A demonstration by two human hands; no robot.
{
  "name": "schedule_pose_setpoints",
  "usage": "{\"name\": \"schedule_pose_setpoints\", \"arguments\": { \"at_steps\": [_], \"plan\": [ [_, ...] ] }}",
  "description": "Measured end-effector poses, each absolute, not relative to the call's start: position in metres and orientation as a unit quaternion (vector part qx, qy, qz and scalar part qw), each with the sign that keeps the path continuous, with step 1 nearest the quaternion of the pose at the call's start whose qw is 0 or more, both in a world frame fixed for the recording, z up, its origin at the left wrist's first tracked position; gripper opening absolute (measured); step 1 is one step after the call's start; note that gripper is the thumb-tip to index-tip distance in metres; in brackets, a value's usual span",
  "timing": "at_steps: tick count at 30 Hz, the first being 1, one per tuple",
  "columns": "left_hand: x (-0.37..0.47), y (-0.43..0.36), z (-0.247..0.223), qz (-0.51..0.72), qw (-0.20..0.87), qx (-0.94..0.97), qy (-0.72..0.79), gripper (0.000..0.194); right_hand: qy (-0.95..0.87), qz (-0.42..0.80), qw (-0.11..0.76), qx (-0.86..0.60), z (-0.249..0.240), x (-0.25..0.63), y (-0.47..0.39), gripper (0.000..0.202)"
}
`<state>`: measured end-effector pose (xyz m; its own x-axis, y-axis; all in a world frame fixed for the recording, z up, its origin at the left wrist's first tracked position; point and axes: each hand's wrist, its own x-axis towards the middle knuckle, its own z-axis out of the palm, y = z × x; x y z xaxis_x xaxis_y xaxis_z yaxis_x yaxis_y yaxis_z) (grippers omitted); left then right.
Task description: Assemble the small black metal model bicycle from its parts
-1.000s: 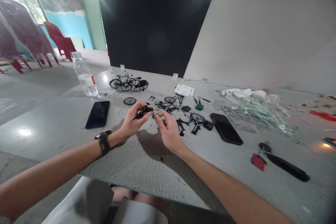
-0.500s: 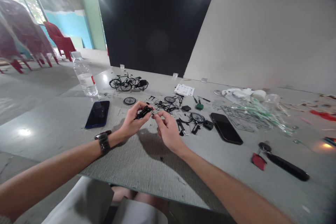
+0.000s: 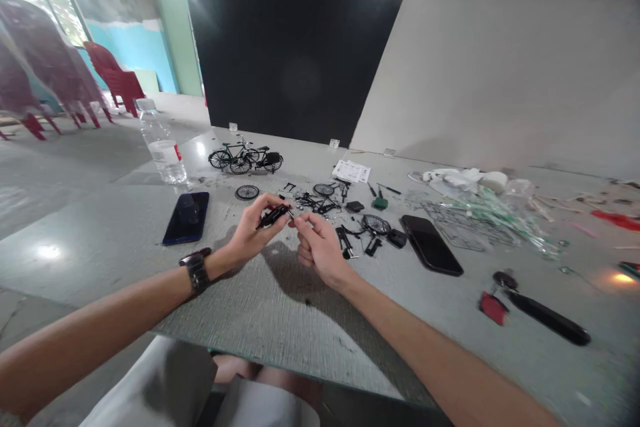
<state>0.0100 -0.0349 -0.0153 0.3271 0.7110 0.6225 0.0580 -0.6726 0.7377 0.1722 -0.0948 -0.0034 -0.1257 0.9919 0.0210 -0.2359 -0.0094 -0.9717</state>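
Over the table's middle, my left hand (image 3: 245, 233) is closed around a small black model bicycle part (image 3: 273, 216), holding it raised on its side. My right hand (image 3: 321, 247) pinches a thin silvery rod (image 3: 291, 213) whose tip meets the right end of that part; its other end is hidden by the fingers. Just beyond my hands lie a loose spoked wheel (image 3: 247, 192), a dark bicycle frame (image 3: 317, 203) and another wheel (image 3: 376, 225) among small black pieces. Two model bicycles (image 3: 245, 157) stand upright farther back.
A phone (image 3: 186, 218) and a water bottle (image 3: 163, 147) are at the left. Another phone (image 3: 431, 245), a black-handled tool (image 3: 547, 317) and a heap of plastic wrap (image 3: 500, 210) lie at the right. Behind stands a black panel (image 3: 295, 53), with a printed sheet (image 3: 351, 171) before it.
My right hand's fingers have curled and turned slightly around the thin rod. My left hand and the black part stay almost in place.
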Motion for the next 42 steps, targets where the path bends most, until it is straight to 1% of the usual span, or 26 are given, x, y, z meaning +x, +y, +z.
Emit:
{"name": "schedule_pose_setpoints", "arguments": {
  "at_steps": [8,10,12,15,18,20,23,25,28,31,34,39,42],
  "plan": [
    [0.008,-0.034,-0.015,0.521,0.304,0.759,0.244,0.016,-0.469,0.583,0.525,-0.405,-0.007,0.172,-0.093,0.039],
    [0.009,-0.033,-0.013,0.511,0.3,0.767,0.246,0.019,-0.47,0.576,0.529,-0.409,-0.01,0.173,-0.091,0.039],
    [0.009,-0.029,-0.011,0.492,0.295,0.783,0.24,0.028,-0.472,0.565,0.532,-0.419,-0.014,0.174,-0.087,0.039],
    [0.008,-0.023,-0.012,0.477,0.288,0.799,0.224,0.038,-0.495,0.519,0.538,-0.442,-0.021,0.178,-0.082,0.038],
    [0.007,-0.019,-0.016,0.484,0.304,0.791,0.219,0.038,-0.527,0.443,0.562,-0.459,-0.026,0.181,-0.08,0.036],
    [0.005,-0.018,-0.018,0.484,0.305,0.791,0.214,0.039,-0.537,0.414,0.569,-0.465,-0.026,0.183,-0.08,0.035],
    [0.0,-0.016,-0.017,0.478,0.248,0.817,0.206,0.037,-0.545,0.39,0.566,-0.479,-0.025,0.183,-0.082,0.037],
    [-0.003,-0.015,-0.014,0.467,0.176,0.844,0.199,0.032,-0.555,0.373,0.56,-0.489,-0.024,0.182,-0.084,0.04],
    [-0.009,-0.011,-0.012,0.454,0.081,0.866,0.192,0.027,-0.567,0.353,0.556,-0.494,-0.021,0.181,-0.086,0.039],
    [-0.013,-0.008,-0.012,0.435,0.051,0.878,0.195,0.029,-0.588,0.308,0.554,-0.503,-0.016,0.185,-0.087,0.037],
    [-0.015,-0.005,-0.013,0.419,0.053,0.884,0.199,0.031,-0.626,0.193,0.523,-0.545,-0.011,0.195,-0.082,0.034],
    [-0.017,0.002,-0.013,0.423,0.047,0.879,0.216,0.028,-0.708,0.029,0.405,-0.578,-0.014,0.218,-0.063,0.03],
    [-0.02,0.008,-0.014,0.416,0.03,0.876,0.243,0.027,-0.732,0.005,0.337,-0.592,-0.017,0.223,-0.057,0.032]
  ]
}}
